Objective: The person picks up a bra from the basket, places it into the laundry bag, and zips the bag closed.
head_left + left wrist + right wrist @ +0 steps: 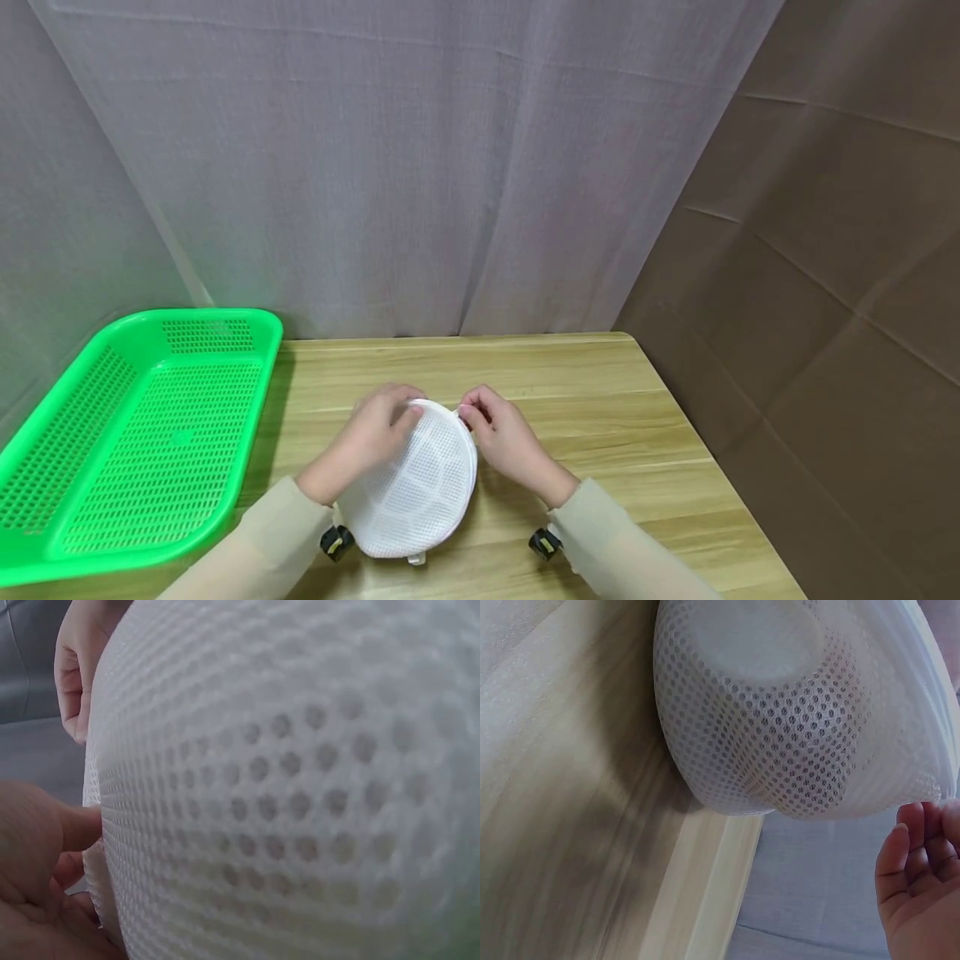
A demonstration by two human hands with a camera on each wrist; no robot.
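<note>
A round white mesh laundry bag (pixel 431 483) with a smooth banded edge is held up over the wooden table between both hands. My left hand (pixel 375 429) grips its upper left edge, thumb on the near mesh face and fingers behind. At the upper right edge, my right hand (pixel 504 433) pinches the rim between thumb and fingertips. A small white tab (pixel 417 558) sticks out at the bag's lower edge. Up close in the right wrist view, the mesh (pixel 795 727) bulges out, and the right fingers (pixel 892 855) hold the corner of its band.
A large green plastic basket (pixel 262 392) with perforated walls stands on the left side of the table (pixel 600 375). Grey curtain (pixel 375 167) hangs along the back edge, and brown cloth (pixel 825 292) covers the right side. A black wrist device (pixel 545 544) sits beneath the right cuff.
</note>
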